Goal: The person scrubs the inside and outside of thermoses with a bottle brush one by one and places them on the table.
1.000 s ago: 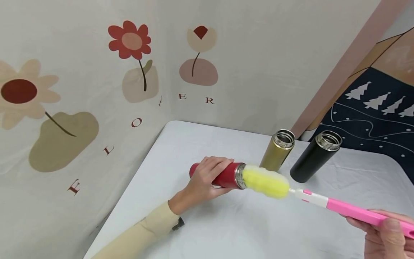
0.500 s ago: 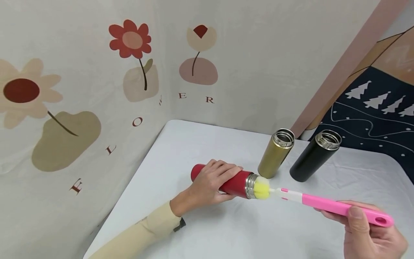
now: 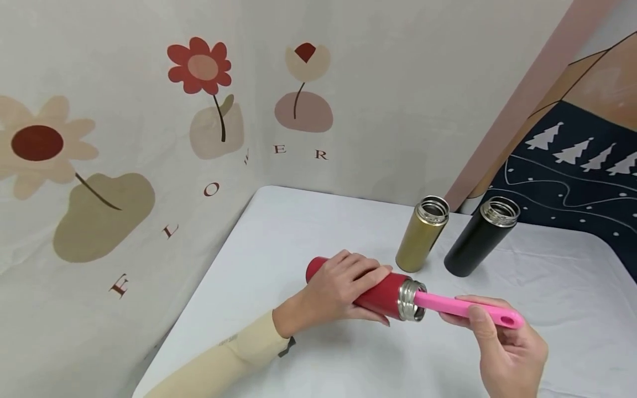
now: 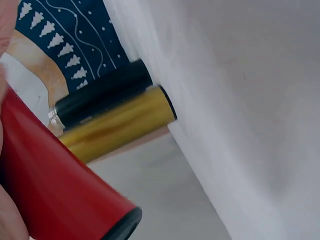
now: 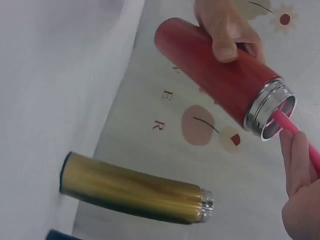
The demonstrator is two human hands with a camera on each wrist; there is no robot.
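Note:
A red bottle (image 3: pixel 378 293) lies tilted above the white table (image 3: pixel 278 221), steel mouth to the right. My left hand (image 3: pixel 343 287) grips its body, fingers curled over the top. My right hand (image 3: pixel 492 337) holds the pink brush handle (image 3: pixel 468 309), which runs into the bottle's mouth (image 3: pixel 412 300); the brush head is hidden inside. The right wrist view shows the red bottle (image 5: pixel 220 75), the left hand's fingers (image 5: pixel 227 30) round it and the pink handle (image 5: pixel 287 122) entering the steel rim. In the left wrist view the red bottle (image 4: pixel 55 185) fills the lower left.
A gold bottle (image 3: pixel 422 235) and a black bottle (image 3: pixel 480 236) stand open-mouthed behind the red one, near the table's back right. Flower-print cloth (image 3: pixel 149 138) hangs at the back and left. A dark tree-patterned cloth (image 3: pixel 572 166) is at the right.
The yellow brush head has gone from outside the bottle's mouth to fully inside. My right hand moved left along with the handle. The red bottle shifted slightly right and toward me.

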